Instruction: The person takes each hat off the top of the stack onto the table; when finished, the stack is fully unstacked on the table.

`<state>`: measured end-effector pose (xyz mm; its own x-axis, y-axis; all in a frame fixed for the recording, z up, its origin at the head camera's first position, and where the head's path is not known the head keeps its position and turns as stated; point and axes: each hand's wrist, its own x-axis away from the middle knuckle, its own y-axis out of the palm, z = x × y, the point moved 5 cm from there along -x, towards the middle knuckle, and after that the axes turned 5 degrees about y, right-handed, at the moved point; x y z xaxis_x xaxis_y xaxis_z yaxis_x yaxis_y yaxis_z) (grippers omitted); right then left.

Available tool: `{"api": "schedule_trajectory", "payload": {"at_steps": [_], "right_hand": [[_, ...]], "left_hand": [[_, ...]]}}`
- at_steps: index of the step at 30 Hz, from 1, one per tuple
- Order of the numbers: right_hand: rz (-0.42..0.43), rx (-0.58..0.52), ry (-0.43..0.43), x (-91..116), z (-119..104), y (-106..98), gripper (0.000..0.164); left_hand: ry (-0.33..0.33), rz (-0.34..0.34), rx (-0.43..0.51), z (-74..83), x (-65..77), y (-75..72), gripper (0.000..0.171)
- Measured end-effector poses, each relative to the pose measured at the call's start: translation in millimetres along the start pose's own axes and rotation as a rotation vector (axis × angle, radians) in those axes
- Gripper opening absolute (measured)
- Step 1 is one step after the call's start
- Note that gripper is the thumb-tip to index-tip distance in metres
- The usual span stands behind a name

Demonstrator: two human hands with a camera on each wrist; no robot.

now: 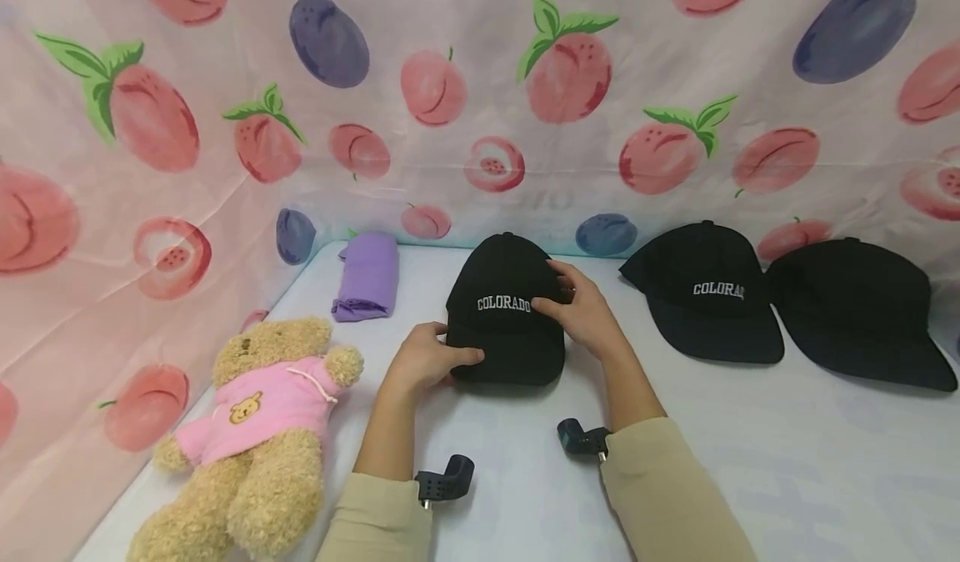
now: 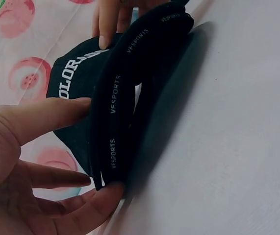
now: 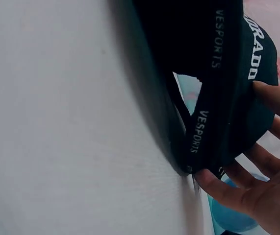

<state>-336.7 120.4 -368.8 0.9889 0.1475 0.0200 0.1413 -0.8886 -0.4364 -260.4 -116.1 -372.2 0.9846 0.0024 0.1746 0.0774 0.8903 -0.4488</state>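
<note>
A black baseball cap with white COLORADO lettering stands on the white surface, brim toward the person. My left hand grips its left side, thumb on top near the brim and fingers around the edge. On the other side my right hand holds the cap, thumb on the front by the last letter. Both wrist views look in under the cap, where the inner sweatband printed VESPORTS shows. In the right wrist view, a fingertip of the right hand touches the band's lower edge.
Two more black caps, one lettered cap and one turned aside, sit at the right. A folded purple cloth lies at the back left. A teddy bear in a pink top lies at the left. Fruit-print fabric hangs behind.
</note>
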Motion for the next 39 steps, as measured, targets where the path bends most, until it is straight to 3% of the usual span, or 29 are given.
{"api": "schedule_trajectory", "payload": {"at_steps": [13,22,39], "right_hand": [[-0.031,-0.02,0.033,3.0,-10.6,18.1,0.075],[-0.017,0.019,-0.016,-2.1,-15.9,31.0,0.074],[0.038,0.01,0.0,0.3,-28.0,30.0,0.072]], "left_hand": [[0.042,0.027,-0.205,1.7,3.3,-21.7,0.077],[0.003,0.027,-0.229,3.5,10.0,-27.9,0.081],[0.056,0.057,-0.283,17.4,16.8,-31.2,0.079]]}}
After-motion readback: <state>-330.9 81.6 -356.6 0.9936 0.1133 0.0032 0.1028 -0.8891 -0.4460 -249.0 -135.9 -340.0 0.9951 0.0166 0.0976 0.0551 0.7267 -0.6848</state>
